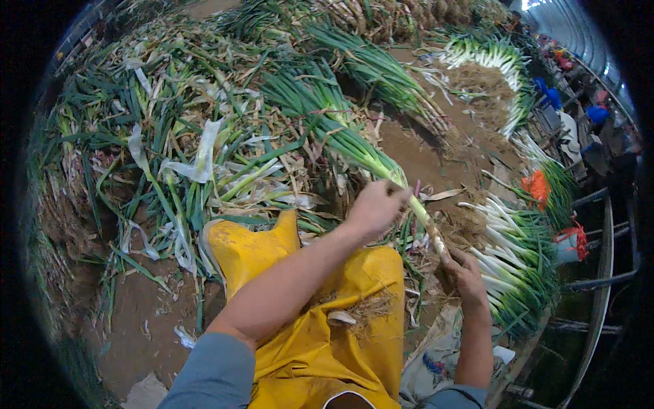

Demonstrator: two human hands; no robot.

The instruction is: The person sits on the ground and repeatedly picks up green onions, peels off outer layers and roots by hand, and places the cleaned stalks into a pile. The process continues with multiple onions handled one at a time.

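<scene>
One long green onion (420,210) slants between my hands, its green leaves toward the upper left and its browned root end toward the lower right. My right hand (461,271) grips it near the root end. My left hand (378,204) is at the upper stalk, slightly blurred; whether its fingers are closed on the stalk is unclear. Just beyond the left hand lies a bundle of green onions (352,145) with a reddish tie. Cleaned onions with white stalks (498,255) fan out to the right of my right hand. Dry root trimmings lie on my yellow waterproof trousers (327,332).
A heap of leaves and peeled skins (153,153) spreads on the left. Another untrimmed bundle (398,87) lies ahead on the brown ground. More white-stalked onions (511,66) curve around loose roots at the upper right. Orange plastic ties (536,188) and a rail (605,245) are at the right.
</scene>
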